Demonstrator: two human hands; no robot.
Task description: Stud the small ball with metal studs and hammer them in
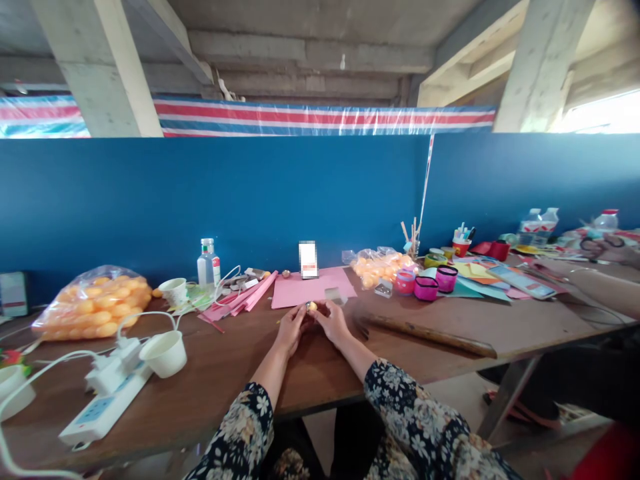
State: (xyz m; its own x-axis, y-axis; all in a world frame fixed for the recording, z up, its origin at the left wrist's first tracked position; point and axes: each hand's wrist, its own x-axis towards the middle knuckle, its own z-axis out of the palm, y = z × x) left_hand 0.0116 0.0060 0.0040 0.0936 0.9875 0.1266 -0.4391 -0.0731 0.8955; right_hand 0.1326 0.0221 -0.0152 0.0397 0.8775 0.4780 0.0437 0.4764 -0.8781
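Note:
My left hand and my right hand rest together on the brown table, fingertips pinched round a small orange ball. Both arms wear dark floral sleeves. Just beyond the fingers lies a pink paper sheet with a small grey card at its near edge. A small upright phone-like screen stands behind the sheet, against the blue partition.
A clear bag of orange balls lies at left, a second bag at right. A power strip, paper cups, a bottle, tape rolls, coloured papers and a long wooden stick are spread about.

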